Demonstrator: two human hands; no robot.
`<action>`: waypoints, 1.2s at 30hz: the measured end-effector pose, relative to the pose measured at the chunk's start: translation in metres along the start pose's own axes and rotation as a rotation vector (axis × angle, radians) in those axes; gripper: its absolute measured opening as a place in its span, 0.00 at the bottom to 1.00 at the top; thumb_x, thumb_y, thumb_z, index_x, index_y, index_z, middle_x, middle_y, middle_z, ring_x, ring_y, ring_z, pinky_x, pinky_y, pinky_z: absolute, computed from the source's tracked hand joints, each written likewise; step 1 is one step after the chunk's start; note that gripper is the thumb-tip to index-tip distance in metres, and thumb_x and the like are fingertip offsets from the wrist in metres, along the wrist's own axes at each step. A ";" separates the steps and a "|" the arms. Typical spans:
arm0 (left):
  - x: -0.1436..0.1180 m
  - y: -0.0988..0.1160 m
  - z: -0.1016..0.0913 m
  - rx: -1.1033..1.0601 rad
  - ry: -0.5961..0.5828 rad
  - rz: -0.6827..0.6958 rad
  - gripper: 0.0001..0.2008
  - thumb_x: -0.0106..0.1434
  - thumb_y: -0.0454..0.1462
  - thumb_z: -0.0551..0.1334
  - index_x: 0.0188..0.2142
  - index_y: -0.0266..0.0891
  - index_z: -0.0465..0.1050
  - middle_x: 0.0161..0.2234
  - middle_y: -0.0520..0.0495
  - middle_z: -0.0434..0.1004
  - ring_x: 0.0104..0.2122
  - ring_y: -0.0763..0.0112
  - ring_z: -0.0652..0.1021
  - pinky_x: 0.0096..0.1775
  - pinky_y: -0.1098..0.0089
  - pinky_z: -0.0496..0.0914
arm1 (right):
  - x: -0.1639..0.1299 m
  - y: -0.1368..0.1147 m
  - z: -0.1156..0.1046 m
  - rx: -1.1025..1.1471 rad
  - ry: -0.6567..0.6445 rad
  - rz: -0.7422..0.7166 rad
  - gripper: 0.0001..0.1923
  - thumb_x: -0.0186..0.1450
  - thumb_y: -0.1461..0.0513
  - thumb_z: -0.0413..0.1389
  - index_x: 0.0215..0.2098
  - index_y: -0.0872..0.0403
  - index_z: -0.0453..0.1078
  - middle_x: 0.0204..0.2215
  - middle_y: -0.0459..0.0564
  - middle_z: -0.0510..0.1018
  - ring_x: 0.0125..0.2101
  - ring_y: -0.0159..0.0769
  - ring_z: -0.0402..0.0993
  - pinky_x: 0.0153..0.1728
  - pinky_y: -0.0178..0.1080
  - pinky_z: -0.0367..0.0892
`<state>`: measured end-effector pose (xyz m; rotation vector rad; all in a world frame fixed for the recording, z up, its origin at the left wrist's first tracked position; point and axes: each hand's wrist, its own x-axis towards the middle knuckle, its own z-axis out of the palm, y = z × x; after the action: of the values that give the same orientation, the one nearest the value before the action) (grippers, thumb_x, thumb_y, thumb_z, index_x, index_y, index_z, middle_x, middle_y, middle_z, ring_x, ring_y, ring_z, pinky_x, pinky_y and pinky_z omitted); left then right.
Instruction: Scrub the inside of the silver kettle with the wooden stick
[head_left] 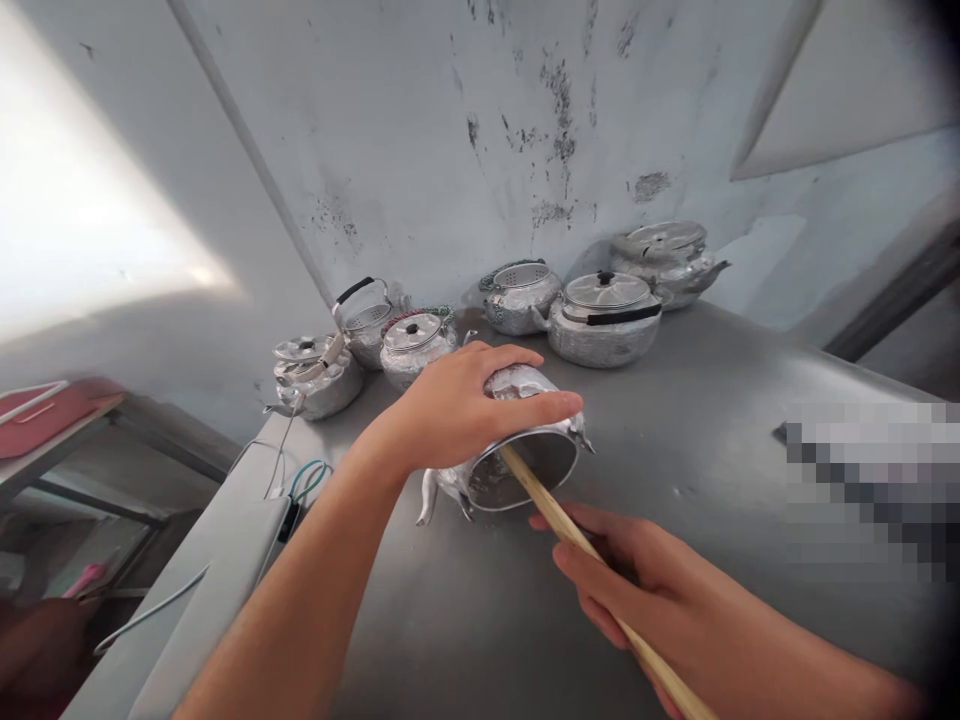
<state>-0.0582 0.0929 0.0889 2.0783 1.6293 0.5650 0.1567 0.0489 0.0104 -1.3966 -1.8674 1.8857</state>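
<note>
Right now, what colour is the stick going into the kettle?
Pale tan wood, the stick, seen in the head view.

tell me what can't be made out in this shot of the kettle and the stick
Head view, the only one:
- Stick: its tip is hidden inside the tipped kettle; its near end is cut off by the bottom edge.
- Kettle top: covered by the left hand.
- Right hand: fingers wrap the stick.
- Table, right side: a pixelated patch hides what is there.

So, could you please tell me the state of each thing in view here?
Kettle: lidless, tipped on its side, mouth toward camera.
Wooden stick: tip inside the kettle.
Left hand: gripping the kettle.
Right hand: closed on the stick.
Big kettle: upright, lidded.
</note>
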 end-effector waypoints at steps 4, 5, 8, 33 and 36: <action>0.001 0.001 0.000 0.009 0.003 0.009 0.38 0.62 0.68 0.61 0.64 0.55 0.75 0.63 0.48 0.74 0.63 0.48 0.72 0.62 0.52 0.66 | 0.000 -0.001 0.000 0.002 0.019 -0.021 0.15 0.75 0.49 0.49 0.36 0.49 0.64 0.23 0.36 0.65 0.17 0.25 0.60 0.16 0.27 0.65; 0.001 0.000 0.000 0.010 0.002 0.010 0.37 0.63 0.68 0.61 0.63 0.55 0.75 0.63 0.48 0.74 0.62 0.49 0.72 0.63 0.52 0.66 | 0.000 -0.001 0.000 -0.005 0.023 -0.011 0.15 0.75 0.50 0.49 0.35 0.49 0.64 0.23 0.36 0.64 0.17 0.25 0.60 0.16 0.27 0.66; 0.001 0.000 0.000 0.004 0.001 0.010 0.37 0.63 0.68 0.61 0.63 0.55 0.75 0.63 0.49 0.74 0.62 0.50 0.72 0.62 0.52 0.67 | 0.002 -0.002 0.000 -0.008 0.023 0.033 0.16 0.77 0.51 0.47 0.34 0.50 0.64 0.22 0.36 0.64 0.16 0.25 0.61 0.15 0.27 0.66; 0.000 0.001 -0.001 -0.021 0.017 0.033 0.35 0.64 0.65 0.62 0.62 0.52 0.76 0.63 0.47 0.75 0.62 0.46 0.73 0.61 0.54 0.68 | 0.002 -0.002 0.001 0.050 0.037 0.082 0.15 0.78 0.52 0.48 0.40 0.51 0.69 0.22 0.35 0.66 0.15 0.23 0.60 0.14 0.25 0.65; 0.000 0.001 -0.001 -0.020 0.011 0.035 0.35 0.64 0.65 0.62 0.62 0.52 0.76 0.64 0.47 0.74 0.62 0.46 0.73 0.61 0.54 0.68 | 0.003 0.001 0.002 0.070 0.047 0.036 0.15 0.78 0.51 0.48 0.39 0.50 0.67 0.22 0.35 0.66 0.15 0.22 0.60 0.15 0.25 0.66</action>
<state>-0.0579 0.0928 0.0901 2.0965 1.5890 0.6030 0.1546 0.0490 0.0075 -1.4485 -1.7494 1.8976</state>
